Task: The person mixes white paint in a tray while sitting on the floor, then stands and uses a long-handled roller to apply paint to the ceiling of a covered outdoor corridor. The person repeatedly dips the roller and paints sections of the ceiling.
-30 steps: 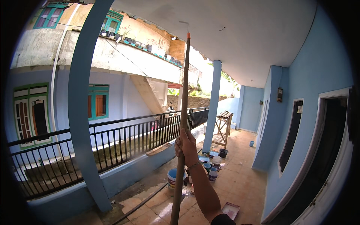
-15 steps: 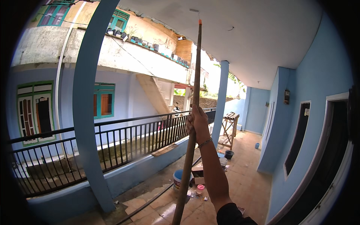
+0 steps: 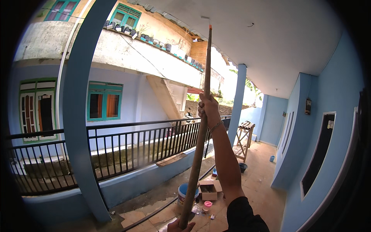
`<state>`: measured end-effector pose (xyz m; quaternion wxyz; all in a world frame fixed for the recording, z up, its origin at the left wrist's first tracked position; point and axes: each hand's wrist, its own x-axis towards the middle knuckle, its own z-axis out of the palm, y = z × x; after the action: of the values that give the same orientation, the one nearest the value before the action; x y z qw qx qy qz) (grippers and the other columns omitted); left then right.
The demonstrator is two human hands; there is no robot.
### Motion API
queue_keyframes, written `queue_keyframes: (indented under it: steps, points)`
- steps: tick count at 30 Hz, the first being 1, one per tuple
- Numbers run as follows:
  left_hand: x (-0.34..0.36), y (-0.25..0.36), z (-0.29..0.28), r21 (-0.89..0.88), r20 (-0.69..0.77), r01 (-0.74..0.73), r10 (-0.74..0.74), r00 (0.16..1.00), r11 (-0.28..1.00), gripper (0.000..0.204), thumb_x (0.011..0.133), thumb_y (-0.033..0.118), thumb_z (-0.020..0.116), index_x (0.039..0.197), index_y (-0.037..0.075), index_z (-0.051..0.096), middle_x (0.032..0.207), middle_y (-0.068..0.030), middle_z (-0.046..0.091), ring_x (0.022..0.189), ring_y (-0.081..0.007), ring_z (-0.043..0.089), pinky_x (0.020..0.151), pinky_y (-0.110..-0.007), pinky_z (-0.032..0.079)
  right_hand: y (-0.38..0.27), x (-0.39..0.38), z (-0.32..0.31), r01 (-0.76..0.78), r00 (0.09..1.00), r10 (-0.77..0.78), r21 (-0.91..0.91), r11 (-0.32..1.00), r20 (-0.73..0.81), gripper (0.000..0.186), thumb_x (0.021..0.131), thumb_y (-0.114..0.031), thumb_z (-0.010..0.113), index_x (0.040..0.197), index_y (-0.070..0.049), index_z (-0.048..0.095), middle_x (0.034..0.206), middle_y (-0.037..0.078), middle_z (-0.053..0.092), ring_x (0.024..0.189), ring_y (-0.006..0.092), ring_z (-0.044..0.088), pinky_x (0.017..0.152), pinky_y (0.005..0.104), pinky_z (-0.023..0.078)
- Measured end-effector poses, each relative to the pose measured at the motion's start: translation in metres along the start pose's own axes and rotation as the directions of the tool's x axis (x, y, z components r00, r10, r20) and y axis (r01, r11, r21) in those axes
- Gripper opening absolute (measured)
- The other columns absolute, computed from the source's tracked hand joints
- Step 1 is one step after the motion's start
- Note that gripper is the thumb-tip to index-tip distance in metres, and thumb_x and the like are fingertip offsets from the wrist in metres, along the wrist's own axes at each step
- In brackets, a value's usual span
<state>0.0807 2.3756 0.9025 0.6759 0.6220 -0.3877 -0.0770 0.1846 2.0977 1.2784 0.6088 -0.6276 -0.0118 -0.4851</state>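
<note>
Near-upright pole (image 3: 197, 162) in our 2 hands.
Roller (image 3: 205, 17) lies up its axis; right hand (image 3: 210, 107) nearer, fingers wrapped round; left hand (image 3: 179, 226) lower, fingers also wrapped.

I stood on the covered porch (image 3: 266, 170) of what looked like a home: a white ceiling (image 3: 278, 42) overhead, a blue wall (image 3: 340, 85) with a window (image 3: 317, 156) on the right, a black railing (image 3: 154, 124) opposite. Another house (image 3: 131, 100) with green-framed windows (image 3: 104, 101) rose beyond it. Pots (image 3: 168, 47) lined its balcony (image 3: 116, 52), and tiles (image 3: 266, 185) covered the porch floor.
</note>
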Motion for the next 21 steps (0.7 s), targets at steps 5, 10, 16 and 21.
queue_keyframes:
  steps: [5,10,16,21]
  points:
    - [0.096,-0.014,0.063,-0.136,-0.008,0.003,-0.004,1.0,0.991,0.03,0.088,0.025,0.079,0.096,-0.002,0.07,0.065,-0.0061,0.062,0.059,-0.0161,0.056,0.054,-0.037,0.045,0.035,0.115,-0.053,0.015,0.998,-0.013,-0.022,1.0,0.057,0.015,0.095,-0.011,0.065,0.095,-0.009,0.05,0.063,-0.002,0.05,0.042,0.0097,0.046,0.037,0.0287,0.039]
    - [0.169,-0.028,0.096,0.11,-0.04,-0.065,0.07,0.997,0.992,0.027,0.088,0.025,0.077,0.095,-0.001,0.072,0.06,-0.0059,0.059,0.051,-0.0139,0.054,0.047,-0.036,0.042,0.053,0.184,-0.079,0.015,0.999,-0.015,-0.003,1.0,0.049,0.011,0.095,-0.007,0.063,0.091,-0.008,0.052,0.064,-0.003,0.047,0.046,0.0081,0.045,0.04,0.027,0.039]
    - [0.161,-0.042,0.096,-0.168,-0.05,0.013,-0.022,0.999,0.986,0.027,0.088,0.023,0.076,0.1,-0.001,0.072,0.063,-0.0079,0.06,0.054,-0.0139,0.054,0.051,-0.037,0.044,0.066,0.17,-0.076,0.033,0.998,-0.032,-0.013,0.999,0.057,0.014,0.094,-0.006,0.062,0.105,-0.006,0.052,0.063,-0.002,0.047,0.042,0.0086,0.044,0.038,0.0275,0.039]
    - [0.099,-0.053,0.064,-0.019,0.014,-0.03,0.03,0.999,0.999,0.032,0.089,0.023,0.077,0.108,-0.002,0.069,0.067,-0.0131,0.061,0.06,-0.0187,0.054,0.057,-0.04,0.046,0.066,0.09,-0.056,0.035,0.999,-0.035,-0.026,0.999,0.025,0.023,0.095,-0.006,0.064,0.115,-0.007,0.053,0.063,-0.002,0.046,0.041,0.0084,0.044,0.036,0.0271,0.038]
